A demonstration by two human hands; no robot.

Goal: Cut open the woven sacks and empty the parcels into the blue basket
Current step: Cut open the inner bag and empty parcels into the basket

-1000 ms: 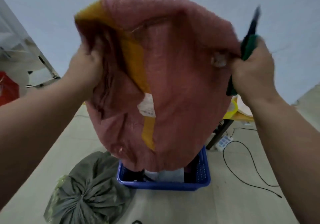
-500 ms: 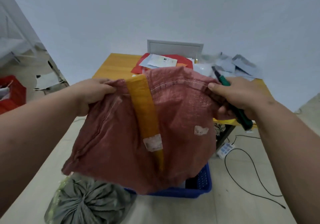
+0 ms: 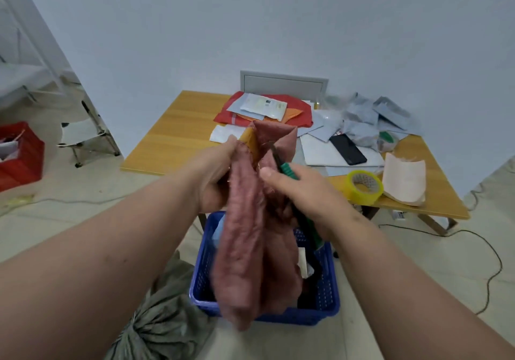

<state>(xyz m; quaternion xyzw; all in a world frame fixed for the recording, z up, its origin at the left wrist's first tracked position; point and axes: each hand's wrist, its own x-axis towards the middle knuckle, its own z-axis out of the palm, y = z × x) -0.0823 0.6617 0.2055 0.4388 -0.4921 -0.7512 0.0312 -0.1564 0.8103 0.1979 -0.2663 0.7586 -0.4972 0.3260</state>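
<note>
— Where is the sack?
— The limp red woven sack (image 3: 245, 237) hangs folded over the blue basket (image 3: 326, 290), gripped by the left hand (image 3: 214, 175).
— And the right hand (image 3: 303, 189)?
— It clasps sack and green-handled cutter (image 3: 292, 192) together.

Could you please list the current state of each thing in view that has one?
Red woven sack: limp, bunched lengthwise, hanging over the basket.
Blue plastic basket: on the floor, holding parcels.
Green-handled cutter: gripped alongside the sack.
Grey-green tied sack: knotted shut, uncut.
Left hand: gripping the sack.
Right hand: holding cutter and sack.
</note>
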